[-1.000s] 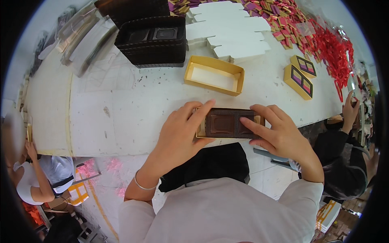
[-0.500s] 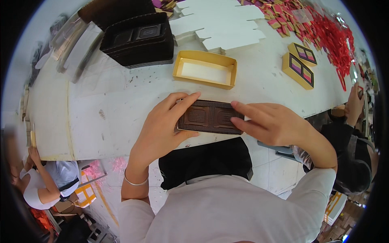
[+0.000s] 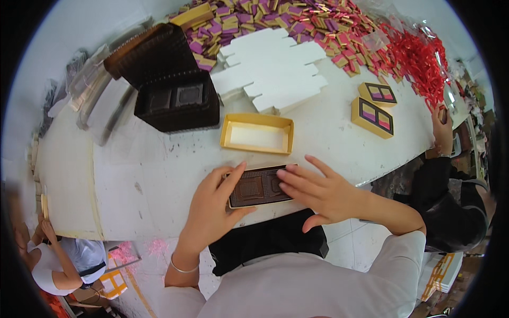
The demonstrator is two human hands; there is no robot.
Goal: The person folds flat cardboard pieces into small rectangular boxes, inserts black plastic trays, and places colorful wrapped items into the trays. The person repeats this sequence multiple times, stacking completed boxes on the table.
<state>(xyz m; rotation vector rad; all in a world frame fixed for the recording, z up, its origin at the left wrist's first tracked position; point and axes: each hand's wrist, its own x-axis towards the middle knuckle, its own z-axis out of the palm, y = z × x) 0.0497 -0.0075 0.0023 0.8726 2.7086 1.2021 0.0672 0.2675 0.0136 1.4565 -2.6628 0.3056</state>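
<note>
Close to the table's near edge lies a dark brown plastic tray (image 3: 249, 191) with two square wells, set inside a shallow box whose thin pale rim shows around it. My left hand (image 3: 209, 206) grips the left end of this box, fingers at the far side and thumb at the near side. Over the right end, my right hand (image 3: 328, 196) rests its outstretched fingers on the tray, the thumb spread apart, and covers part of the right well. Just beyond stands a gold box (image 3: 260, 121) with a white bottom.
A stack of black trays (image 3: 177, 114) stands far left, another leaning (image 3: 154, 58) behind it. White flat cartons (image 3: 275, 69) lie beyond the gold box. Two filled gold boxes (image 3: 373, 117) sit right, near red ribbons (image 3: 419, 63). Small coloured pieces (image 3: 297, 16) cover the back. Co-workers flank me.
My right hand has gone from pinching the tray's right end to lying on it with spread fingers. My left hand keeps its grip. The whole view has shifted, showing more of the table's back.
</note>
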